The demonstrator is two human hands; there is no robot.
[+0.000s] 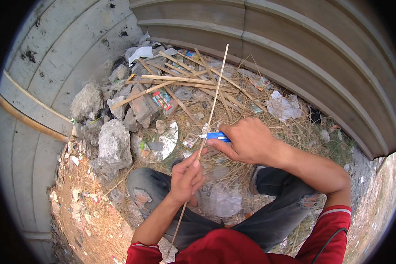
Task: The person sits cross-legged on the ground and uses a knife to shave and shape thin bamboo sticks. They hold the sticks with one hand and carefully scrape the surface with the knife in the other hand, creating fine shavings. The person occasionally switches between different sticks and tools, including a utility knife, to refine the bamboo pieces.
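Note:
A long, thin bamboo strip (pixel 216 97) slants from above my lap up toward the corrugated wall. My left hand (pixel 187 178) is closed around its lower middle, with the thumb laid along it. In my right hand (pixel 246 140) is a blue-handled utility knife (pixel 218 137), its thumb and fingers wrapped round the handle. The knife's tip meets the strip just above my left hand. Most of the blade is too small to make out. Below my left hand, the strip's tail runs down past my knee.
Several bamboo slats (pixel 176 81) lie crossed on dry grass and litter ahead. Grey rubble (pixel 115 143) is heaped at the left. A corrugated metal wall (pixel 295 48) curves behind, and a pale panel (pixel 66 48) stands on the left. Crumpled clear plastic (pixel 225 199) lies between my legs.

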